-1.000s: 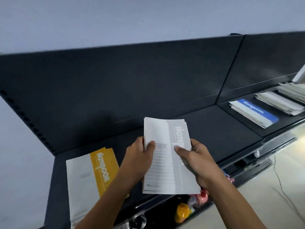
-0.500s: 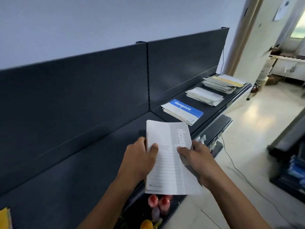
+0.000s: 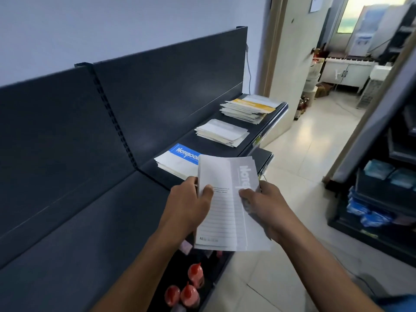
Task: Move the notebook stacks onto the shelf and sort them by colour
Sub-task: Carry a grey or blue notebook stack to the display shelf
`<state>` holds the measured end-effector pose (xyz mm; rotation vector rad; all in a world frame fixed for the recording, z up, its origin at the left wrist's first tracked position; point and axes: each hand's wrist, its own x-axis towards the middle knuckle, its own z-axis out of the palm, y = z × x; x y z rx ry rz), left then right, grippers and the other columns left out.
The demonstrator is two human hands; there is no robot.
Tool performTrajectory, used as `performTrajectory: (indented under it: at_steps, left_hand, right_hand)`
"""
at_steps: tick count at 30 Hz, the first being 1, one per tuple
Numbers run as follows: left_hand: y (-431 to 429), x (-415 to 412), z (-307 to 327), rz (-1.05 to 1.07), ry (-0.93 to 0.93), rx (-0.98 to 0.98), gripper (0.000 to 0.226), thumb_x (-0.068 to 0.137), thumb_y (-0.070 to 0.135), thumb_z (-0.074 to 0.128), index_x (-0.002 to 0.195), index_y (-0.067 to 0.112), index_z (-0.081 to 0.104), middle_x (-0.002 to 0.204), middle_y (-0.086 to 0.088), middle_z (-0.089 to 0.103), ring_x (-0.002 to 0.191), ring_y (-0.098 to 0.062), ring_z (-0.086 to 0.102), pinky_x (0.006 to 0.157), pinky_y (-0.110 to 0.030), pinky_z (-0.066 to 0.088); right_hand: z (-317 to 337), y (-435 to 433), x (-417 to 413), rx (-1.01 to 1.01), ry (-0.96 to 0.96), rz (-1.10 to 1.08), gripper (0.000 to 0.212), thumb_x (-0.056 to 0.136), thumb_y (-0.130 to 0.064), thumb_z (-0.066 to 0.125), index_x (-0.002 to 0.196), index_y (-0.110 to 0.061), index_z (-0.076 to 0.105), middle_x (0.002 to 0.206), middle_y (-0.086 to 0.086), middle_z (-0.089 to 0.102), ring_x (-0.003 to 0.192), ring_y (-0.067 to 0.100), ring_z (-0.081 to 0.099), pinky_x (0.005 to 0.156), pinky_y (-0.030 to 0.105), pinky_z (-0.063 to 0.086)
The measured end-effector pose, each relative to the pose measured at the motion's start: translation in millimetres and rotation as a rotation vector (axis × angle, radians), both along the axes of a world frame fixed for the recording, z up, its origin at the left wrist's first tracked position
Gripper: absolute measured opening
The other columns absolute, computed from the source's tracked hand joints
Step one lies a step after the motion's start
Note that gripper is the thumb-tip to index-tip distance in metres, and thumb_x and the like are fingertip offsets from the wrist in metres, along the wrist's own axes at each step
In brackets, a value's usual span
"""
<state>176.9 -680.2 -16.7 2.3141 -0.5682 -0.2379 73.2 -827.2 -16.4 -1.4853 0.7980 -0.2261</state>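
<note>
Gripping a thin, flat grey notebook stack (image 3: 227, 203) by its side edges, the left hand (image 3: 189, 208) and right hand (image 3: 265, 210) hold its matte paper covers above the dark metal shelf's (image 3: 90, 233) front edge.

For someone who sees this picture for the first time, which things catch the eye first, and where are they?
First the grey notebook, held in the centre by the left hand and the right hand. Behind it, three stacks lie along the dark shelf: a blue-topped stack nearest, a grey-topped stack in the middle, a yellow-topped stack farthest.
</note>
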Motion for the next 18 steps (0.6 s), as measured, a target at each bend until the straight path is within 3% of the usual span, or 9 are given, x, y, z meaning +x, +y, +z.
performTrajectory:
  at_steps: [4, 7, 10, 14, 18]
  left_hand:
    - [-41, 14, -4, -0.039, 0.028, -0.017, 0.029, 0.098, 0.045, 0.054, 0.112, 0.022, 0.064, 0.101, 0.009, 0.07, 0.088, -0.009, 0.068, 0.076, -0.036, 0.061]
    - [-72, 28, -6, -0.068, 0.027, -0.014, 0.031, 0.099, 0.045, 0.054, 0.115, 0.02, 0.063, 0.106, 0.006, 0.07, 0.093, -0.013, 0.067, 0.078, -0.033, 0.057]
    - [-104, 51, -13, -0.098, 0.021, -0.003, 0.029, 0.099, 0.045, 0.054, 0.108, 0.018, 0.063, 0.103, 0.003, 0.07, 0.094, -0.017, 0.065, 0.08, -0.035, 0.053]
    - [-149, 86, -21, -0.159, 0.053, 0.009, 0.024, 0.1, 0.043, 0.053, 0.098, 0.02, 0.06, 0.095, 0.005, 0.071, 0.082, -0.01, 0.065, 0.061, -0.022, 0.046]
    - [-192, 117, -25, -0.216, 0.052, 0.008, 0.022, 0.101, 0.043, 0.051, 0.099, 0.023, 0.061, 0.085, 0.012, 0.067, 0.069, 0.0, 0.058, 0.045, -0.011, 0.034]
  right_hand:
    - [-2, -35, 9, 0.004, 0.001, -0.057, 0.009, 0.087, -0.004, 0.055, 0.08, -0.007, 0.06, 0.082, 0.018, 0.074, 0.069, 0.027, 0.067, 0.067, 0.039, 0.053]
    - [-4, -60, 19, -0.006, 0.009, -0.111, 0.014, 0.089, -0.001, 0.053, 0.081, -0.008, 0.062, 0.083, 0.013, 0.075, 0.07, 0.028, 0.067, 0.066, 0.037, 0.053]
    - [-8, -85, 35, -0.008, 0.036, -0.164, 0.009, 0.087, -0.002, 0.054, 0.085, -0.006, 0.062, 0.091, 0.021, 0.076, 0.079, 0.035, 0.072, 0.068, 0.039, 0.053]
    - [-10, -120, 63, 0.004, 0.065, -0.222, 0.018, 0.089, 0.001, 0.053, 0.074, -0.009, 0.057, 0.092, 0.027, 0.074, 0.075, 0.03, 0.067, 0.068, 0.042, 0.052]
    - [-14, -157, 89, 0.014, 0.063, -0.267, 0.013, 0.091, -0.004, 0.058, 0.102, -0.006, 0.066, 0.086, 0.006, 0.08, 0.084, 0.03, 0.077, 0.081, 0.049, 0.063]
